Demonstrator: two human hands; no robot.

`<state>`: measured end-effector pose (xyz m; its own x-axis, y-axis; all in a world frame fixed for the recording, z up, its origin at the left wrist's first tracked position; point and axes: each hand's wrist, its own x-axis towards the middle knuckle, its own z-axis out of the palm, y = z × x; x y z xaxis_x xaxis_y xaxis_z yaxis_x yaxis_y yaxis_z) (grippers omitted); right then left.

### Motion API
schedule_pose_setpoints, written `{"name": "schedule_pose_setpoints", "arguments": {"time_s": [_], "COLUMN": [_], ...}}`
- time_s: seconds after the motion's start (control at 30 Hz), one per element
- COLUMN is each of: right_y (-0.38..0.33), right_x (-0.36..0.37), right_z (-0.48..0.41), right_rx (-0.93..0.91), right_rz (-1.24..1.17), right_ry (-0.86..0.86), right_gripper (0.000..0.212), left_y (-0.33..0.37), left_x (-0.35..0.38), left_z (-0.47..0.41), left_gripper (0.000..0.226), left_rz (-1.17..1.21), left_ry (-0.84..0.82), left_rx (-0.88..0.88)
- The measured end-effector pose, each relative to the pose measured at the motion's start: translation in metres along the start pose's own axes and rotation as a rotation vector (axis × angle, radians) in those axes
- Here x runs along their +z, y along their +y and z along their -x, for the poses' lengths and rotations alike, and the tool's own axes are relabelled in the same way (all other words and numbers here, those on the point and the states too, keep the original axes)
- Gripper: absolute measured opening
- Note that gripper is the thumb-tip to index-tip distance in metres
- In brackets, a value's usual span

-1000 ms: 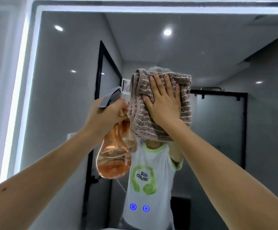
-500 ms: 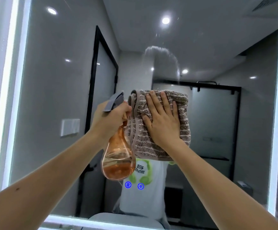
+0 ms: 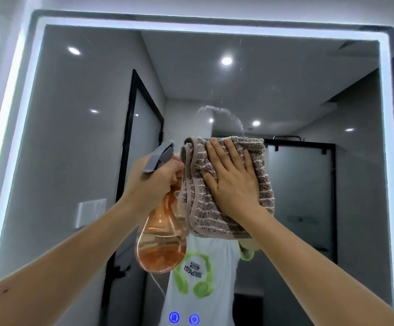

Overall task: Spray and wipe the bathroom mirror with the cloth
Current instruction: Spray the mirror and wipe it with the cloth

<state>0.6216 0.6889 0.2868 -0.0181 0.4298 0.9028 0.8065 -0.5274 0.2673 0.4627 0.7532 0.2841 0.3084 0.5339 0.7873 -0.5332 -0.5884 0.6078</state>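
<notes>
The view has tipped upward since half a second ago, so the glowing white light strip [image 3: 191,24] along the top of the large rectangular bathroom mirror [image 3: 78,137] is back in sight. The folded brown towelling cloth with pale stripes [image 3: 205,220] now sits closer beneath the curved wet smear [image 3: 224,111] on the glass.

The right hand [image 3: 232,182] lies flat on the cloth, fingers straight and spread, pressing it against the middle of the mirror. The cloth's bound edges hang folded on its left side.

The left hand [image 3: 153,182] is curled round the neck of a clear orange-tinted plastic spray bottle [image 3: 160,241], holding it upright just left of the cloth. Its grey spray head [image 3: 160,158] points up toward the glass. Whether a finger rests on the trigger is hard to tell, as the hand hides it. The bottle's rounded base holds some liquid.

The glass reflects a white shirt with a green headphone print [image 3: 203,278]. Two small blue touch icons [image 3: 174,317] glow near the mirror's lower edge.
</notes>
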Motion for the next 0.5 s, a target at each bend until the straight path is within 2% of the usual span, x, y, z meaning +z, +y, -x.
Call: {"name": "schedule_pose_setpoints", "arguments": {"time_s": [0.2, 0.37, 0.5], "right_y": [0.028, 0.037, 0.041], "right_x": [-0.015, -0.026, -0.029], "right_z": [-0.032, -0.065, -0.075], "right_rx": [0.005, 0.024, -0.015], "right_rz": [-0.048, -0.015, 0.035], "right_ry": [0.056, 0.072, 0.052], "right_gripper": [0.066, 0.067, 0.069], "left_y": [-0.004, 0.007, 0.009], "left_x": [0.006, 0.005, 0.002], "left_z": [-0.027, -0.030, -0.049], "left_gripper": [0.025, 0.019, 0.018], "left_rz": [0.100, 0.160, 0.154], "left_ry": [0.039, 0.041, 0.032], "left_rx": [-0.066, 0.024, 0.001]}}
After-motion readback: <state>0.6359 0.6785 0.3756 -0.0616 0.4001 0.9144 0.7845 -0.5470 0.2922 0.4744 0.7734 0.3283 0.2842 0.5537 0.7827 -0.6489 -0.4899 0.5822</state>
